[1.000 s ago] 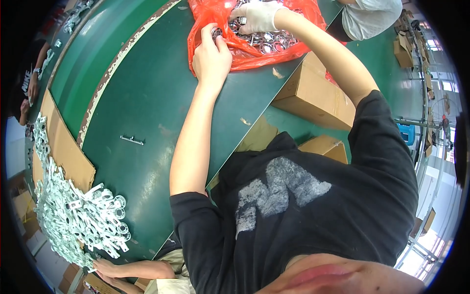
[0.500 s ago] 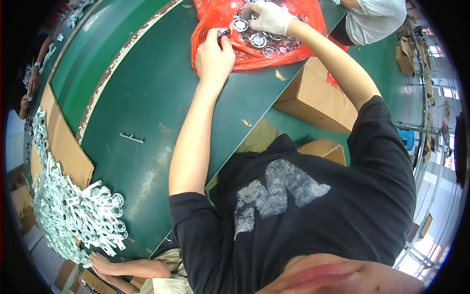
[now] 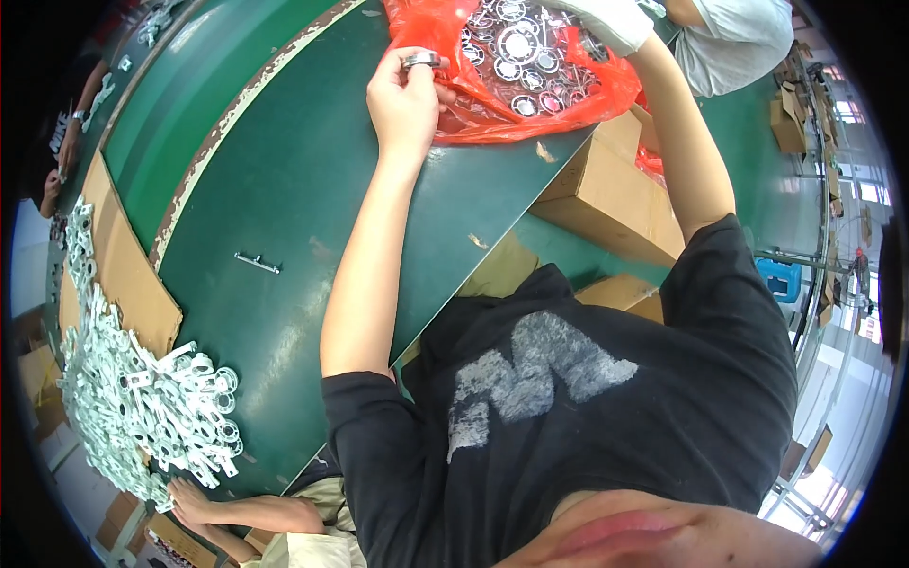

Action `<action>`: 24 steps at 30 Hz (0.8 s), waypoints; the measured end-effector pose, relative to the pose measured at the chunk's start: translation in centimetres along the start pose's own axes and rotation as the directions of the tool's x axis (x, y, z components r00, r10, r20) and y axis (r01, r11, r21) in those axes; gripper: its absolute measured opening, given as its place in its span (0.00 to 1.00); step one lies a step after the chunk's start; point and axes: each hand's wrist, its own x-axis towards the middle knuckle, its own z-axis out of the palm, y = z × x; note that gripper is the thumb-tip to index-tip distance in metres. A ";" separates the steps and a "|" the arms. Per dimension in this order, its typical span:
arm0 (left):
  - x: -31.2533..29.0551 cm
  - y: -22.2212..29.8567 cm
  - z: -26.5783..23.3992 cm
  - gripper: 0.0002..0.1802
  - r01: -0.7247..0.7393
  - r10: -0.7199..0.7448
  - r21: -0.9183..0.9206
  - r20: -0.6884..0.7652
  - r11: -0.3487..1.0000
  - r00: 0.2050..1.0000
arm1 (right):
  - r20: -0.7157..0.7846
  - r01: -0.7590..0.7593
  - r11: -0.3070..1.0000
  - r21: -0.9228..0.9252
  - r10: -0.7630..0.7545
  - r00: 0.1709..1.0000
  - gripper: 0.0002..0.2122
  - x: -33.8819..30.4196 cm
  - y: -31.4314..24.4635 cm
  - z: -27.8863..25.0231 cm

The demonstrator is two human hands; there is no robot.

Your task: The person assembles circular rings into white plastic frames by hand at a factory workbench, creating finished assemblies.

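My left hand (image 3: pixel 405 99) is bare and closed around a small dark-and-silver metal ring (image 3: pixel 421 60), which stands edge-up between thumb and fingers. It is beside the left edge of a red plastic bag (image 3: pixel 519 131). Round silver wheel-like parts (image 3: pixel 519 44) fill the open bag, many with a ring and spokes. My right hand (image 3: pixel 614 21), in a white glove, is over the bag's far right side. Its fingers run out at the upper edge, so whether they hold anything is hidden.
A thin metal bar (image 3: pixel 257 262) lies on the green table (image 3: pixel 284 189). Pale plastic parts (image 3: pixel 147 407) are heaped at the left beside a cardboard sheet (image 3: pixel 128 260). A co-worker's hands (image 3: pixel 194 502) touch the heap. Another person (image 3: pixel 734 43) is far right. A cardboard box (image 3: pixel 611 194) stands below the table edge.
My right hand has moved from over the parts toward the upper right, uncovering more of them. My left hand has shifted slightly left and turned, showing the ring more plainly.
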 end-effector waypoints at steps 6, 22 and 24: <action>-0.6 3.6 -5.1 0.10 0.179 -0.248 -0.423 -0.114 0.888 0.962 | 0.172 0.098 0.994 0.050 -0.105 0.979 0.13 1.2 -5.9 11.1; -6.2 3.1 -14.0 0.18 0.056 -0.204 -0.340 -0.416 0.939 0.886 | 0.308 0.032 0.986 0.165 -0.082 0.948 0.21 1.4 -9.5 26.8; -6.7 2.7 -14.7 0.19 0.188 -0.324 -0.392 -0.315 0.900 0.892 | 0.290 0.015 0.986 0.168 -0.064 0.955 0.20 0.6 -9.4 26.7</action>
